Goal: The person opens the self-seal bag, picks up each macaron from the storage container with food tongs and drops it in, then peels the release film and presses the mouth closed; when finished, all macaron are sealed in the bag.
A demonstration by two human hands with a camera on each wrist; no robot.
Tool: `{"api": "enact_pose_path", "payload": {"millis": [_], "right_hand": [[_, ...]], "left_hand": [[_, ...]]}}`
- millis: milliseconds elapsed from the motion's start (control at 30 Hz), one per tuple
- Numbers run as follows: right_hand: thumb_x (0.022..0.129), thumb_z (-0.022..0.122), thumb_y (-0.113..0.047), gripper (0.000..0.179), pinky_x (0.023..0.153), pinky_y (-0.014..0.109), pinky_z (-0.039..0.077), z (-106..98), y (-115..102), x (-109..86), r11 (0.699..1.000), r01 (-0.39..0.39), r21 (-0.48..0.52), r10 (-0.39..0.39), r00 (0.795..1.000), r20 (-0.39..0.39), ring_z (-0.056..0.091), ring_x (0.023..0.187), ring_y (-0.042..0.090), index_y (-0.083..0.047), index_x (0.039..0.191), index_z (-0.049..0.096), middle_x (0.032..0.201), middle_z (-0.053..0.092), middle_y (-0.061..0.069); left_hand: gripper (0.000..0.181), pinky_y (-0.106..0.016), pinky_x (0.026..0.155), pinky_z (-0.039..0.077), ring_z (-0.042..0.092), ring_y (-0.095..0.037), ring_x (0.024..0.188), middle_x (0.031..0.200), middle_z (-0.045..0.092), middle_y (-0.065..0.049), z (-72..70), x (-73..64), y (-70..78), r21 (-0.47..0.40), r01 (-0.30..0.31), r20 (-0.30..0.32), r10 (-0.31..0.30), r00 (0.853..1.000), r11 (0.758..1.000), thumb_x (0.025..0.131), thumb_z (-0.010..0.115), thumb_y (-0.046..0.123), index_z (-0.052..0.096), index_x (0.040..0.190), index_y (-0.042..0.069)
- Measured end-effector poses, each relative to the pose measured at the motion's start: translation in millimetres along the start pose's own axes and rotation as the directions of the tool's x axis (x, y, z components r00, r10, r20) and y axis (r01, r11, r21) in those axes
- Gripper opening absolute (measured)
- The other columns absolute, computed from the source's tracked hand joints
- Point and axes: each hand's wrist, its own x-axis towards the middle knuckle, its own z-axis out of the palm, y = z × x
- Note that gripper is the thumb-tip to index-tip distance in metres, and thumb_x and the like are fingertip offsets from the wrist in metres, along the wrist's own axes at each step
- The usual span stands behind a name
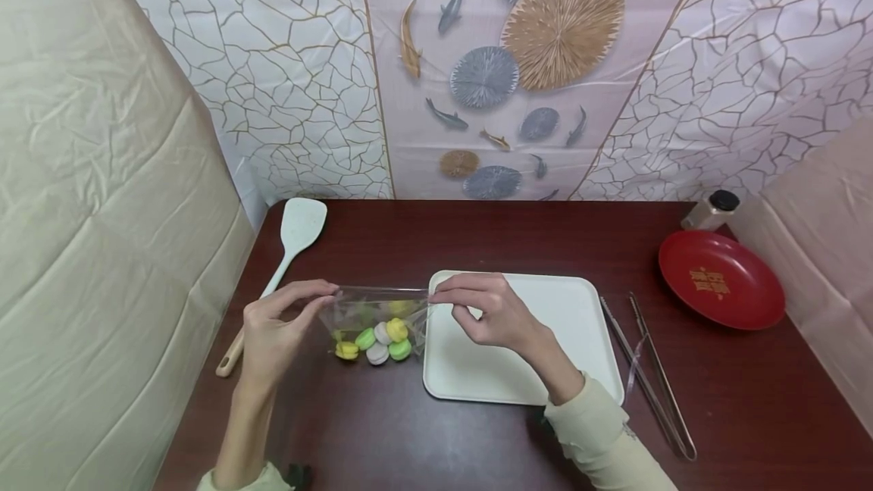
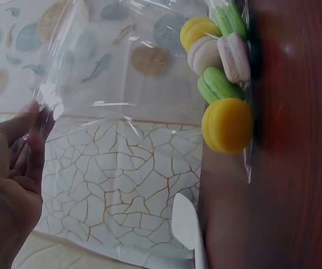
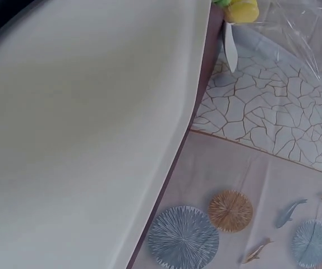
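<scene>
A clear plastic bag (image 1: 355,314) hangs between my two hands, its upper edge stretched level. My left hand (image 1: 276,332) pinches the upper left corner with thumb and fingers; the left wrist view shows this pinch close up. At the opposite corner, my right hand (image 1: 494,313) pinches the film above the tray's left edge. Several macarons lie in the bottom of the bag: a yellow macaron (image 2: 228,126), a green macaron (image 1: 399,349) and a pale lilac macaron (image 1: 377,354) among them. In the right wrist view the right hand is mostly out of frame.
A white tray (image 1: 518,370) lies right of the bag, partly under my right forearm. Metal tongs (image 1: 658,377) rest beyond it, near a red plate (image 1: 743,279) and a black-capped jar (image 1: 711,211). A white spatula (image 1: 302,226) lies along the table's left side.
</scene>
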Motion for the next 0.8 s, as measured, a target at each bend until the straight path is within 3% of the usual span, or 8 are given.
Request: {"api": "enact_pose_path", "payload": {"millis": [100, 200, 267, 367, 467, 567, 633, 800], "right_hand": [[0.080, 0.054, 0.013, 0.028, 0.065, 0.031, 0.058, 0.7, -0.4, 5.6, 0.999, -0.028, 0.024, 0.028, 1.000, -0.010, 0.073, 0.076, 0.017, -0.005, 0.088, 0.074, 0.092, 0.080, 0.007], [0.087, 0.056, 0.004, 0.019, 0.064, 0.029, 0.052, 2.2, -2.2, 19.1, 0.997, -0.075, 0.000, 0.075, 0.997, 0.020, 0.066, 0.077, 0.013, -0.008, 0.096, 0.068, 0.094, 0.076, 0.002], [0.095, 0.064, -0.007, 0.013, 0.065, 0.027, 0.050, 4.2, -4.8, 32.4, 0.994, -0.097, -0.058, 0.101, 0.992, 0.073, 0.062, 0.080, 0.011, -0.009, 0.107, 0.069, 0.094, 0.074, -0.002], [0.098, 0.081, -0.029, 0.025, 0.068, 0.027, 0.050, 10.8, -11.4, 54.8, 0.986, -0.072, -0.152, 0.100, 0.979, 0.180, 0.060, 0.084, 0.013, -0.011, 0.116, 0.076, 0.095, 0.073, -0.004], [0.098, 0.084, -0.041, 0.033, 0.067, 0.026, 0.052, 20.7, -20.3, 74.8, 0.976, -0.024, -0.216, 0.092, 0.946, 0.311, 0.059, 0.086, 0.014, -0.014, 0.116, 0.081, 0.098, 0.073, -0.004], [0.102, 0.080, -0.041, 0.027, 0.064, 0.025, 0.054, 32.0, -27.8, 88.5, 0.969, -0.007, -0.246, 0.112, 0.903, 0.414, 0.061, 0.091, 0.013, -0.018, 0.113, 0.083, 0.103, 0.069, -0.004], [0.105, 0.077, -0.037, 0.019, 0.060, 0.025, 0.054, 38.9, -31.1, 93.9, 0.961, 0.012, -0.276, 0.118, 0.886, 0.449, 0.062, 0.090, 0.012, -0.020, 0.106, 0.083, 0.100, 0.067, -0.005], [0.105, 0.078, -0.026, 0.017, 0.055, 0.024, 0.050, 47.8, -35.2, 97.6, 0.947, 0.034, -0.319, 0.123, 0.880, 0.458, 0.063, 0.079, 0.009, -0.019, 0.090, 0.081, 0.085, 0.063, -0.007]], "left_hand": [[0.031, -0.018, 0.082, 0.061, 0.081, -0.008, 0.092, 0.092, 0.081, -0.021, 2.9, -1.7, -0.9, 0.001, -0.004, -0.031, 0.004, 1.000, 1.000, 0.083, 0.074, -0.031, 0.081, 0.098, -0.005], [0.028, -0.018, 0.082, 0.062, 0.081, -0.009, 0.090, 0.089, 0.082, -0.016, 4.5, -3.9, -1.5, -0.034, 0.017, -0.073, -0.019, 0.997, 0.999, 0.088, 0.065, -0.033, 0.077, 0.090, -0.008], [0.027, -0.018, 0.079, 0.062, 0.081, -0.009, 0.089, 0.089, 0.083, -0.012, 4.9, -4.6, -1.7, -0.083, 0.040, -0.090, -0.048, 0.995, 0.996, 0.090, 0.059, -0.034, 0.072, 0.088, -0.011], [0.022, -0.012, 0.065, 0.053, 0.082, -0.009, 0.087, 0.091, 0.084, -0.007, 4.8, -5.2, -2.1, -0.133, 0.073, -0.098, -0.087, 0.991, 0.988, 0.091, 0.057, -0.034, 0.069, 0.092, -0.015], [0.020, -0.014, 0.053, 0.040, 0.081, -0.006, 0.082, 0.093, 0.084, -0.002, 4.1, -5.5, -2.5, -0.123, 0.101, -0.088, -0.112, 0.990, 0.987, 0.091, 0.059, -0.032, 0.069, 0.101, -0.018], [0.025, -0.017, 0.051, 0.038, 0.073, 0.001, 0.072, 0.093, 0.085, 0.002, 2.8, -6.3, -3.6, -0.050, 0.106, -0.074, -0.110, 0.991, 0.993, 0.092, 0.061, -0.030, 0.074, 0.105, -0.015], [0.027, -0.018, 0.052, 0.040, 0.067, 0.004, 0.067, 0.093, 0.085, 0.001, 2.2, -7.0, -4.4, -0.015, 0.092, -0.070, -0.093, 0.993, 0.996, 0.091, 0.061, -0.030, 0.077, 0.105, -0.013], [0.029, -0.019, 0.052, 0.041, 0.068, 0.001, 0.068, 0.091, 0.084, -0.008, 1.9, -8.2, -6.1, -0.006, 0.043, -0.082, -0.044, 0.996, 0.999, 0.088, 0.063, -0.032, 0.079, 0.103, -0.013]]}}
